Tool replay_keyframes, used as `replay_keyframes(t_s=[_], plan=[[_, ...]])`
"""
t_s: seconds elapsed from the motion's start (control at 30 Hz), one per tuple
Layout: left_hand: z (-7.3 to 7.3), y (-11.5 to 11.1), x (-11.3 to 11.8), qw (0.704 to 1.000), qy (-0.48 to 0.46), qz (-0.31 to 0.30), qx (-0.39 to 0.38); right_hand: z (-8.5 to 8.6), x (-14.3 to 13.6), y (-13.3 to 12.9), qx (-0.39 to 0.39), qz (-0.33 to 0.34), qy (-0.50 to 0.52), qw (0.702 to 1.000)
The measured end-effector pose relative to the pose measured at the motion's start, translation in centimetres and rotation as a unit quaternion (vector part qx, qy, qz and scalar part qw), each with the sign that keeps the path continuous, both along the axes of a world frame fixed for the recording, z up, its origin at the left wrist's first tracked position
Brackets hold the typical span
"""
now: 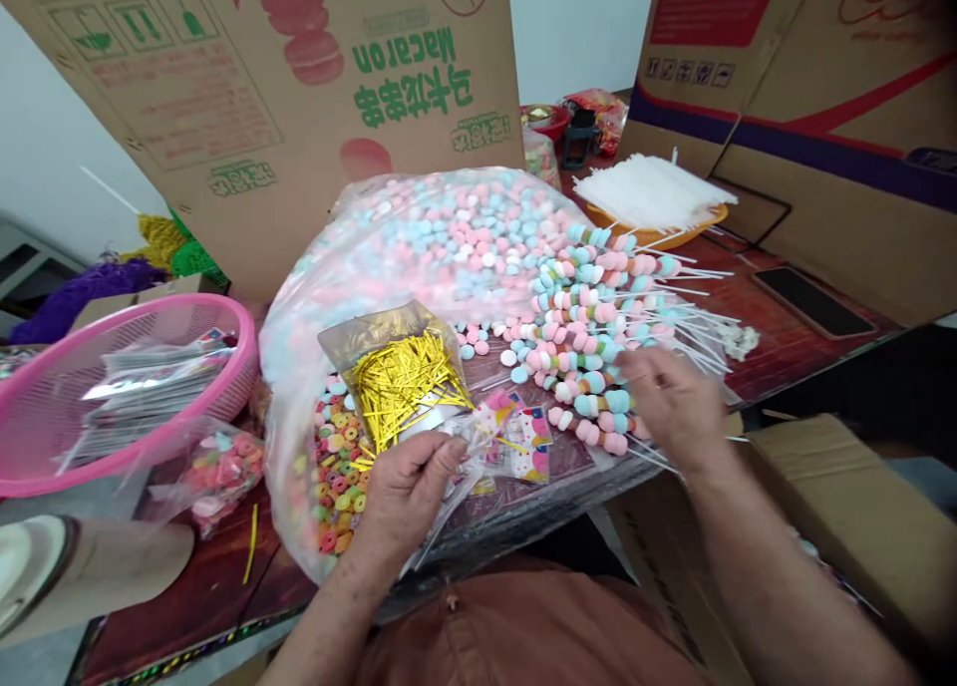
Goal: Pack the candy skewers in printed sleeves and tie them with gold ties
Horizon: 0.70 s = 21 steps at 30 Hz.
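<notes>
My left hand (416, 489) pinches clear printed plastic packaging bags (527, 437) at their gathered end; they spread out to its right on the table. Beside it lies an open bag of gold twist ties (408, 382). My right hand (679, 407) is over the near right side of a pile of candy skewers (583, 312), pink, blue and white sweets on white sticks. Its fingers look curled together and slightly blurred; what they hold, if anything, I cannot make out. Loose pastel candies (478, 232) fill a large clear bag behind, with ring candies (340, 477) at its left.
A pink basket (243, 342) with flat packaging stands left, near a paper-coloured cylinder (120, 566) and a small bag of candy (224, 467). White sticks (650, 192) lie on an orange tray (718, 213); a phone (813, 302) lies right. Cardboard boxes (299, 118) stand behind.
</notes>
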<state>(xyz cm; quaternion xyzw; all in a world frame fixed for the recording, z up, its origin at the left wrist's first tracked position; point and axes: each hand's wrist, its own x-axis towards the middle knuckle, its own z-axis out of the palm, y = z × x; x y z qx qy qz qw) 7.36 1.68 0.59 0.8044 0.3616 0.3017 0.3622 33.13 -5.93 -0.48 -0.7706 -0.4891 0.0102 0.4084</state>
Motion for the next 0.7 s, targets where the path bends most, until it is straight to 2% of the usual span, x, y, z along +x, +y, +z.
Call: replay_keyframes(t_s=[0.03, 0.1, 0.17, 0.2, 0.27, 0.3, 0.4, 0.47, 0.57, 0.7], plan=[[0.1, 0.3, -0.5, 1.0, -0.01, 0.01, 0.002, 0.1, 2.0, -0.1, -0.039, -0.027, -0.126, 0.991], [0.2, 0.8, -1.5, 0.999, -0.033, 0.014, 0.016, -0.3, 5.1, -0.3, -0.166, -0.03, -0.298, 0.939], [0.1, 1.2, -2.2, 0.998, -0.05, 0.008, 0.039, -1.4, 6.9, -0.4, -0.224, -0.001, -0.38, 0.897], [0.1, 1.3, -2.5, 0.997, -0.054, 0.003, 0.055, -1.9, 7.3, -0.4, -0.229, 0.009, -0.396, 0.889], [0.2, 1.5, -2.9, 0.995, -0.052, -0.013, 0.09, -2.4, 7.5, -0.4, -0.189, 0.025, -0.405, 0.894], [0.3, 1.6, -3.1, 0.993, -0.048, -0.022, 0.106, -2.3, 7.3, -0.5, -0.143, 0.032, -0.399, 0.905], [0.8, 1.9, -3.3, 0.988, -0.04, -0.04, 0.145, -0.6, 5.8, -1.1, 0.039, 0.08, -0.333, 0.939], [1.0, 2.1, -3.2, 0.985, -0.043, -0.04, 0.16, 1.0, 4.2, -1.4, 0.11, 0.122, -0.294, 0.942], [1.3, 2.3, -3.2, 0.984, -0.047, -0.039, 0.168, 2.8, 1.9, -1.5, 0.127, 0.191, -0.314, 0.921], [1.4, 2.6, -3.4, 0.985, -0.043, -0.008, 0.165, 2.8, 0.8, -1.6, 0.111, 0.256, -0.309, 0.909]])
